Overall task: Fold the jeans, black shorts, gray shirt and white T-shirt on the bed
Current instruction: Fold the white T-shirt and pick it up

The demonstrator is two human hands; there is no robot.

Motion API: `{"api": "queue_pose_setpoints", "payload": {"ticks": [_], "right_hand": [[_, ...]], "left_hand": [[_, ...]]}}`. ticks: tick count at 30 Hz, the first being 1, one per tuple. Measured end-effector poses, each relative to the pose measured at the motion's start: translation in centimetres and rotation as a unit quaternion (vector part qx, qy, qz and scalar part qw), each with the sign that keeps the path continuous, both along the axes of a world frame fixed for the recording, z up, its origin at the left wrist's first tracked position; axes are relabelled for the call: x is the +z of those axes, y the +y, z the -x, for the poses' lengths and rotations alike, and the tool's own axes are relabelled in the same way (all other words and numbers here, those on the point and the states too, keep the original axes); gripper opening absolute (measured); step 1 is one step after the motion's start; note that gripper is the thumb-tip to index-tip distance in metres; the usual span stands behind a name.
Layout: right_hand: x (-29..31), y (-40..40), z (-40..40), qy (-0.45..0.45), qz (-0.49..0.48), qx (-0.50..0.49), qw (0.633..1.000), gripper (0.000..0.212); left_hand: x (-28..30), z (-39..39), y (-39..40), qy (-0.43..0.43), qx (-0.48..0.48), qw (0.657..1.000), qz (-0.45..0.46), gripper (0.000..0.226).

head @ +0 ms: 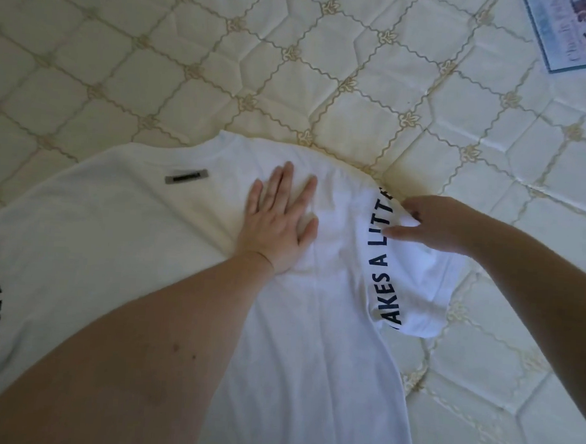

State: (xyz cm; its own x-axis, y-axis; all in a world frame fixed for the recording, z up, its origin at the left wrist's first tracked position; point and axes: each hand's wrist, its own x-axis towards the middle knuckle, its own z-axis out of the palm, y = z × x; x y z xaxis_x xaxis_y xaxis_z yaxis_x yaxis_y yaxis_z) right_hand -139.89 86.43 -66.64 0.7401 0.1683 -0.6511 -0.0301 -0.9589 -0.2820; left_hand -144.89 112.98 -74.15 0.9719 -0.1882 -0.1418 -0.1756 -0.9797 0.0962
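A white T-shirt (119, 231) with black lettering on both sleeves lies spread flat on the quilted bed (294, 67), collar pointing away from me, a small grey tag below the collar. My left hand (278, 217) presses flat on the shirt near the right shoulder, fingers straight. My right hand (428, 223) pinches the edge of the right sleeve, which carries the lettering and is lifted slightly off the mattress. The jeans, black shorts and gray shirt are out of view.
A printed booklet or card with a blue border (577, 33) lies on the mattress at the far right corner. The cream quilted mattress surrounds the shirt on the far and right sides.
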Motion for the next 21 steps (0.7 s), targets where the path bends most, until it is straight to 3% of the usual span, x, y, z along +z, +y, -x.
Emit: {"api": "queue_pose_setpoints", "payload": {"ticks": [3,6,9,11,13,16,18,21], "right_hand": [[-0.6,-0.9,1.4,-0.034,-0.018,-0.041,0.998,0.034],[-1.0,0.3,3.4,-0.066,-0.081,-0.149,0.983,0.051],[-1.5,1.8,4.6,-0.088,-0.077,-0.191,0.975,0.058],[-1.9,2.1,4.7,-0.104,-0.079,-0.202,0.971,0.055],[-2.1,2.0,4.2,-0.11,-0.104,-0.218,0.964,0.05],[-2.1,1.8,3.5,-0.09,-0.111,-0.221,0.965,0.048],[-1.7,1.8,3.1,-0.076,-0.082,-0.187,0.976,0.046],[-0.3,1.6,3.0,-0.07,-0.04,-0.116,0.99,0.024]], "left_hand": [[0.3,0.0,0.0,0.0,0.001,1.0,-0.003,0.069],[1.1,-0.2,-0.2,0.028,0.002,1.0,0.005,0.067],[2.6,-1.6,0.3,0.023,0.02,0.998,0.063,0.059],[3.3,-3.0,1.0,-0.027,-0.018,0.999,0.025,0.057],[3.0,-4.1,1.3,-0.025,-0.048,0.999,-0.006,0.067],[1.1,-4.9,1.2,0.067,-0.03,0.997,-0.003,0.074],[0.3,-4.9,1.3,0.066,-0.024,0.998,0.001,0.074],[0.2,-5.1,1.5,0.063,-0.027,0.998,0.006,0.077]]}}
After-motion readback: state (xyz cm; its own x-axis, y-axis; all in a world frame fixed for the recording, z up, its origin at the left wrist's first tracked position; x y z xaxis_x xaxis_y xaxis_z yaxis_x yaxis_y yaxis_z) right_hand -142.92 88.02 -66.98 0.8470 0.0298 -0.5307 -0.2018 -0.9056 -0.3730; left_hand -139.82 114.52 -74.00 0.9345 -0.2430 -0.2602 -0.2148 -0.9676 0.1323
